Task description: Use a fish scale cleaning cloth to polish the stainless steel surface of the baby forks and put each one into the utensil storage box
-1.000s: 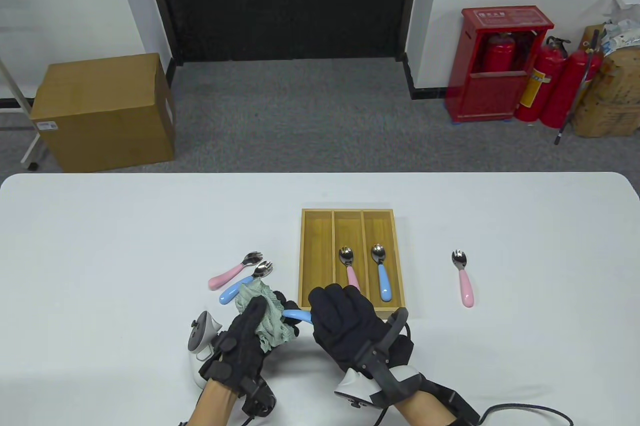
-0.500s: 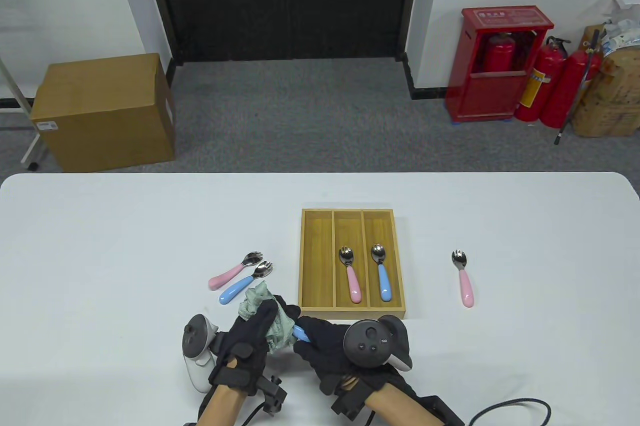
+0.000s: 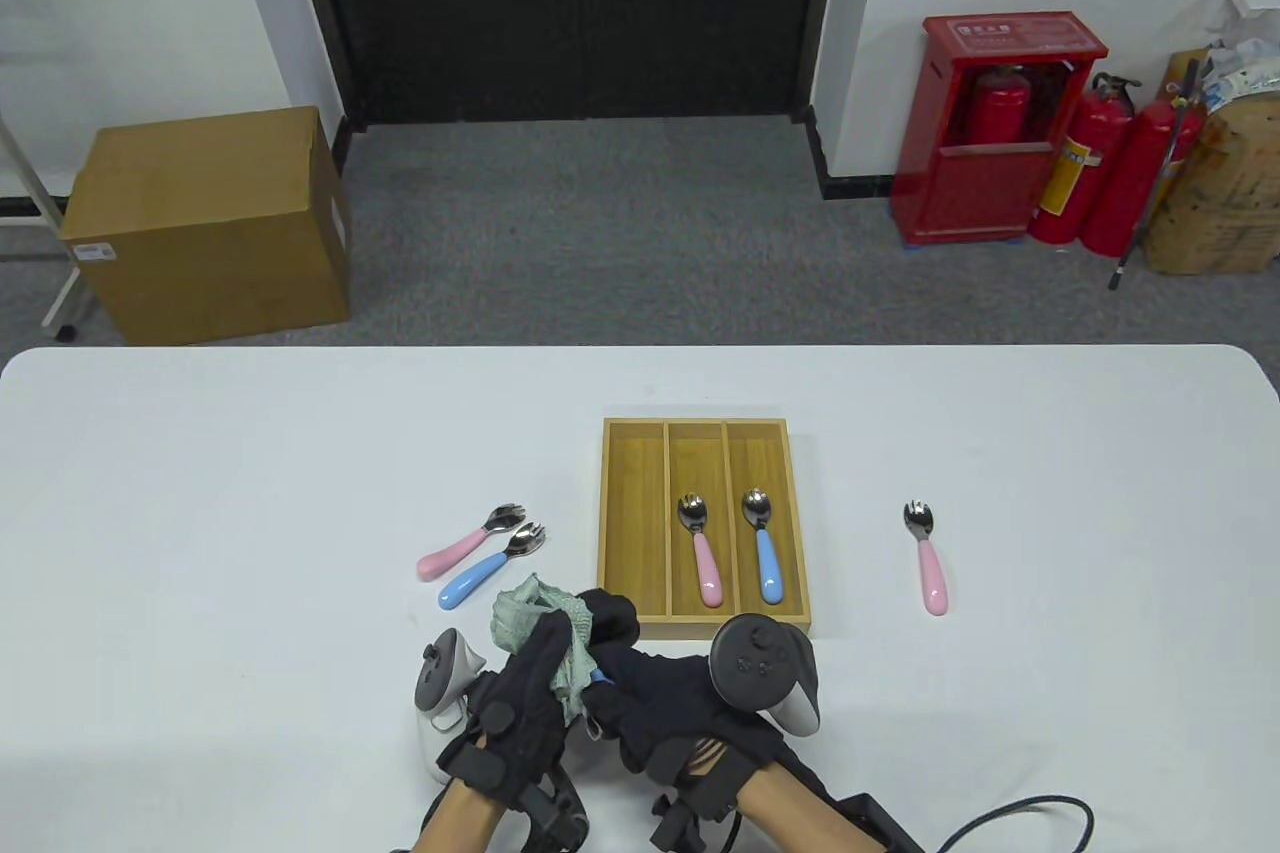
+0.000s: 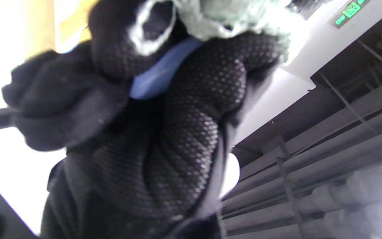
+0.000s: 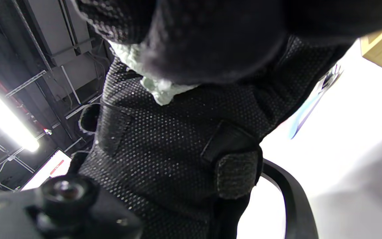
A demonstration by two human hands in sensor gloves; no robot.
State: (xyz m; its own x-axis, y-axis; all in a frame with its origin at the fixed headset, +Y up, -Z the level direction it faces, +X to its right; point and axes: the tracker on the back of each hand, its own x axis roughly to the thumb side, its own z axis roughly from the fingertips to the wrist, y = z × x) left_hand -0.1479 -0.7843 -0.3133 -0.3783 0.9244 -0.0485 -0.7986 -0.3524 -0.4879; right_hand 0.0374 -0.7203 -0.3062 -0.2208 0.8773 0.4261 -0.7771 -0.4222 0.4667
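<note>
My left hand (image 3: 545, 658) grips the crumpled pale green cloth (image 3: 520, 618) near the table's front edge. My right hand (image 3: 640, 693) holds a blue-handled baby fork (image 3: 603, 680) by its handle; the fork's steel head is buried in the cloth. In the left wrist view the blue handle (image 4: 158, 76) shows between dark gloved fingers under the cloth (image 4: 224, 16). The wooden utensil box (image 3: 632, 533) holds a pink-handled fork (image 3: 700, 548) and a blue-handled one (image 3: 763, 543). A pink fork (image 3: 465, 543) and a blue fork (image 3: 490, 568) lie left of the box. Another pink fork (image 3: 927, 558) lies to its right.
The box's left compartment (image 3: 633, 518) holds nothing. Beyond the table's far edge stand a cardboard carton (image 3: 205, 223) on the left and a red extinguisher cabinet (image 3: 990, 153) with extinguishers on the right.
Both hands have drawn together and shifted slightly right. The right hand has rolled over so its tracker faces up. Less of the blue handle shows between the hands.
</note>
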